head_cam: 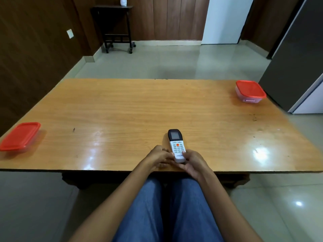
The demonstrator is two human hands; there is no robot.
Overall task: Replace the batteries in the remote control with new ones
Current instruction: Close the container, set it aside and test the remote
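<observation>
Both hands on the remote at the near edge of the desk.

The remote (176, 146) lies face up, buttons and screen showing, its dark screen end pointing away from the person. The left hand (160, 157) curls in against its lower left side, fingers bent and touching the casing. The right hand (193, 162) wraps the lower right, thumb pressed on the front just above the logo: a closed grip. Two red-lidded boxes sit well apart, one far left (20, 136), one far right (250, 90), on the wooden desk (122, 109).
</observation>
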